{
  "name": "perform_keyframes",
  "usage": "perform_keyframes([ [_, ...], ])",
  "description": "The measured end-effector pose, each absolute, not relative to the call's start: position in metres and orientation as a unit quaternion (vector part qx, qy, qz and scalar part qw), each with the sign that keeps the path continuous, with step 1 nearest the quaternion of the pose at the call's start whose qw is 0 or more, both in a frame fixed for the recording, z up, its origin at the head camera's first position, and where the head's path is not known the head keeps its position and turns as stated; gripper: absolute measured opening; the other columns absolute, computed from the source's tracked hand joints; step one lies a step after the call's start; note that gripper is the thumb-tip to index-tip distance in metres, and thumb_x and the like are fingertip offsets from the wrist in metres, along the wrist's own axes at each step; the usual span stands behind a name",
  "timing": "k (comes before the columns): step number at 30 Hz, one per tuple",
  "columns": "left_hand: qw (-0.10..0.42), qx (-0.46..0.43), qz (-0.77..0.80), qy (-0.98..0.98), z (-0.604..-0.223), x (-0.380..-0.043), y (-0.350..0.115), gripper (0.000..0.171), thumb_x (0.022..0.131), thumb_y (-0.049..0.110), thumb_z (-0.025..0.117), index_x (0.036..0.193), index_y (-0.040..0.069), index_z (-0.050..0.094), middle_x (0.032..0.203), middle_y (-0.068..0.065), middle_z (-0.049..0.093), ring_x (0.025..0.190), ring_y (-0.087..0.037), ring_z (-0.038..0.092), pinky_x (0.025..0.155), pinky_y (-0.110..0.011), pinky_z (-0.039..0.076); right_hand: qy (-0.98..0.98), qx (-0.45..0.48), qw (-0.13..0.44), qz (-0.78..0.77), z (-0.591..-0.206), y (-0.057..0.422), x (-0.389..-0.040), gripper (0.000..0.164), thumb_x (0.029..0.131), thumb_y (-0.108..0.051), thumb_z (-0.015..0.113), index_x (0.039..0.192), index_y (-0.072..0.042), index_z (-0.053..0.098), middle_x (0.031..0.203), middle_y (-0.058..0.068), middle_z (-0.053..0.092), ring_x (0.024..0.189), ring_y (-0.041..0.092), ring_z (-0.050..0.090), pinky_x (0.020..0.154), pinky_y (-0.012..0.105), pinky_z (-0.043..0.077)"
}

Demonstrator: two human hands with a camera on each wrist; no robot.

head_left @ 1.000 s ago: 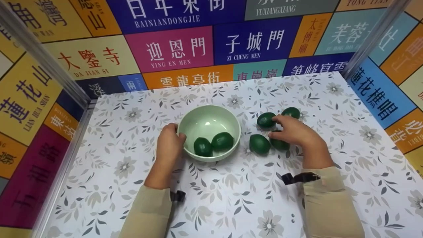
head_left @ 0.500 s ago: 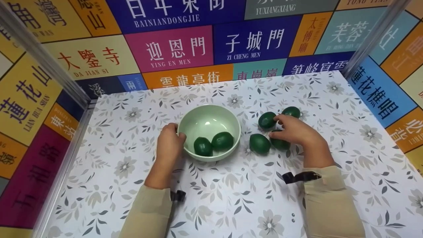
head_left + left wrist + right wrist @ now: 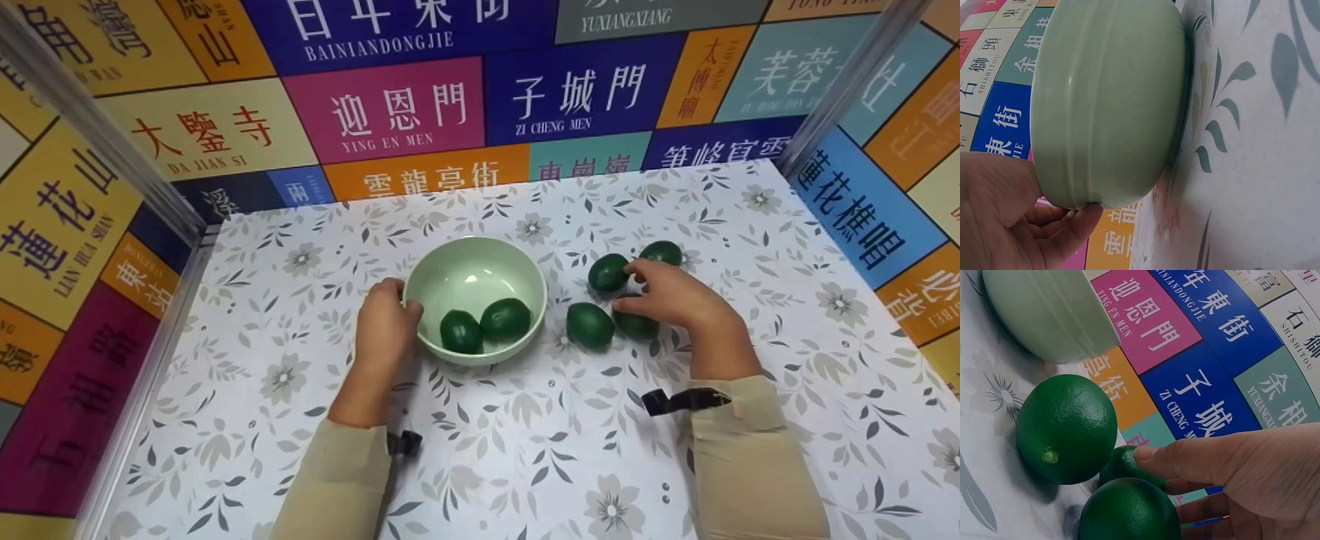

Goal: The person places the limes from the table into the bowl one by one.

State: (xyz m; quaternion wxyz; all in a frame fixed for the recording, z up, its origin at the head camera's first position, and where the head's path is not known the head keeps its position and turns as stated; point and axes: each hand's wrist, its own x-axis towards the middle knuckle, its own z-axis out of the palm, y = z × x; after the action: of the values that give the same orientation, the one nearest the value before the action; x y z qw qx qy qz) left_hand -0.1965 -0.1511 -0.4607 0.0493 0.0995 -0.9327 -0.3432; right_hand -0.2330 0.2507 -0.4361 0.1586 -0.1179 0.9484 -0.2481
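Note:
My left hand [image 3: 386, 319] holds the pale green bowl [image 3: 472, 262] by its left side, thumb at the rim. In the left wrist view, the fingers [image 3: 1075, 233] bend under the bowl's outer wall [image 3: 1112, 101]. Two dark green limes lie inside; one is the left lime [image 3: 460, 332]. To the right, my right hand [image 3: 667, 292] reaches among several limes, its index fingertip at the edge of the back-left lime [image 3: 608, 273]. Its thumb passes over a partly hidden lime [image 3: 637, 324]. In the right wrist view, the thumb [image 3: 1185, 455] overlaps the farther lime [image 3: 1123, 464], with a gap below it.
A further lime [image 3: 589, 325] sits between the bowl and my right hand, and another lime [image 3: 661, 253] stands behind the hand. The table cover [image 3: 480, 457] is white with grey flowers and leaves. Colourful sign-printed panels [image 3: 386, 109] enclose the back and sides.
The back-left lime has shifted slightly to the right, along with my right fingertips. My left hand and the bowl stay where they were.

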Motion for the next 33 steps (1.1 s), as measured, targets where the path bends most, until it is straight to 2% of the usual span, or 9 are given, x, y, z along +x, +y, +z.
perform_keyframes([
  [6, 0.052, 0.098, -0.341, -0.934, -0.4607, -0.1971, -0.1509, 0.034, 0.091, 0.011, 0.063, 0.122, -0.002, 0.065, 0.116, -0.019, 0.068, 0.11, -0.035, 0.065, 0.101, -0.048, 0.051, 0.948, -0.111, 0.16, -0.253, -0.4366, 0.2517, -0.2326, 0.057, 0.093, -0.034, 0.074, 0.135, 0.001, 0.056, 0.142, 0.031, 0.056, 0.128, 0.047, 0.056, 0.11, 0.063, 0.043],
  [14, 0.053, 0.097, -0.342, -0.933, -0.46, -0.1967, -0.1509, 0.033, 0.091, 0.012, 0.062, 0.121, -0.002, 0.065, 0.115, -0.019, 0.068, 0.108, -0.035, 0.066, 0.099, -0.048, 0.051, 0.948, -0.11, 0.164, -0.251, -0.4366, 0.2516, -0.232, 0.062, 0.093, -0.037, 0.074, 0.139, 0.0, 0.053, 0.136, 0.031, 0.059, 0.123, 0.045, 0.059, 0.106, 0.063, 0.046],
  [26, 0.059, 0.095, -0.352, -0.929, -0.4602, -0.1956, -0.1504, 0.03, 0.09, 0.008, 0.063, 0.118, -0.003, 0.066, 0.113, -0.019, 0.069, 0.107, -0.035, 0.065, 0.097, -0.047, 0.052, 0.948, -0.118, 0.175, -0.236, -0.4425, 0.2504, -0.2324, 0.056, 0.091, -0.038, 0.075, 0.131, -0.003, 0.059, 0.129, 0.026, 0.065, 0.112, 0.038, 0.064, 0.1, 0.058, 0.049],
  [33, 0.051, 0.1, -0.351, -0.93, -0.4595, -0.1962, -0.1503, 0.031, 0.09, 0.008, 0.063, 0.119, -0.002, 0.066, 0.113, -0.019, 0.068, 0.106, -0.034, 0.065, 0.097, -0.047, 0.051, 0.948, -0.115, 0.182, -0.234, -0.4442, 0.2512, -0.2328, 0.058, 0.089, -0.041, 0.077, 0.129, -0.002, 0.061, 0.123, 0.022, 0.067, 0.107, 0.035, 0.065, 0.098, 0.058, 0.05],
])
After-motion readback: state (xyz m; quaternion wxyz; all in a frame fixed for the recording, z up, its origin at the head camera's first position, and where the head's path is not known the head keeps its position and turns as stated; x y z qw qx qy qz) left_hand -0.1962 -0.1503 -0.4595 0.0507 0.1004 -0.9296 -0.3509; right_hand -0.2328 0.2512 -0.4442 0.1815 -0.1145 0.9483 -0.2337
